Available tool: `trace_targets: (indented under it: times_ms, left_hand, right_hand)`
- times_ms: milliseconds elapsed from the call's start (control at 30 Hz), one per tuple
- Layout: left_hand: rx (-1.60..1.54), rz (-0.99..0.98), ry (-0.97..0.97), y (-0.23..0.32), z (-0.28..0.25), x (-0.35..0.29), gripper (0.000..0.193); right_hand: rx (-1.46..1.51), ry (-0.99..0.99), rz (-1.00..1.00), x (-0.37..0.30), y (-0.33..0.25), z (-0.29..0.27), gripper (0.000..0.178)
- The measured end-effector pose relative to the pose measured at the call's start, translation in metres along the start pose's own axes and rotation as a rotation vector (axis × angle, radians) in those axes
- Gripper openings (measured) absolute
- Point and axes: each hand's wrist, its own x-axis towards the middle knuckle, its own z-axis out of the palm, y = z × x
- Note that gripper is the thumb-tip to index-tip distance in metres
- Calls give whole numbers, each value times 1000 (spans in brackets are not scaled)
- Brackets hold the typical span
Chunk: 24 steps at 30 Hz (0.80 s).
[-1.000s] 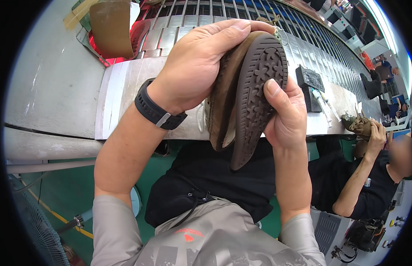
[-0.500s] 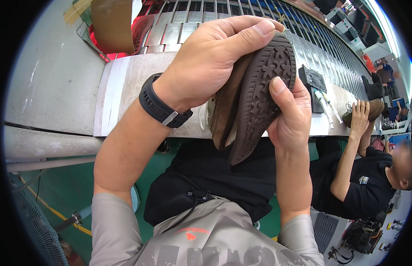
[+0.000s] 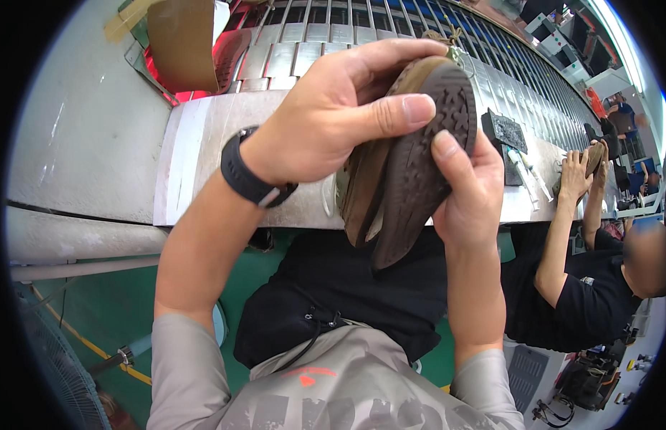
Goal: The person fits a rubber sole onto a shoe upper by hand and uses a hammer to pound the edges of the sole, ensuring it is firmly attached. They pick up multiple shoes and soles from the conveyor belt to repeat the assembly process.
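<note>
A brown shoe with its dark brown patterned rubber sole (image 3: 411,190) turned toward me is held up between my two hands, above the front edge of the bench. The brown upper (image 3: 360,197) shows on the left, and a gap parts it from the sole at the lower end. My left hand (image 3: 333,115) wraps its fingers round the far end, its thumb across the sole. On the right side my right hand (image 3: 470,188) grips shoe and sole, thumb on the tread. Its other fingers are mostly hidden behind the shoe.
Beyond the pale bench (image 3: 225,154) runs a metal roller conveyor (image 3: 315,32). A brown flap (image 3: 182,46) hangs by red light at the left. Right of the shoe lie a black block (image 3: 505,129) and syringes (image 3: 526,172). A co-worker (image 3: 583,301) handles a brown shoe (image 3: 594,159).
My left thumb has shifted from the sole's far tip down onto its side, uncovering more of the upper there. The co-worker's hands and shoe have moved and turned.
</note>
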Motion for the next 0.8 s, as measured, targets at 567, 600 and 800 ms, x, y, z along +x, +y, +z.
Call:
trace_targets:
  times_ms: [567, 600, 800]
  left_hand:
    - [633, 158, 157, 61, 24, -95, 58]
    - [638, 156, 156, 62, 24, -96, 58]
    - [704, 218, 196, 67, 32, -99, 50]
  right_hand:
    - [-639, -261, -405, -64, -8, 43, 13]
    - [-634, -261, -406, -64, -9, 45, 13]
    - [-592, -265, -333, -67, -12, 53, 10]
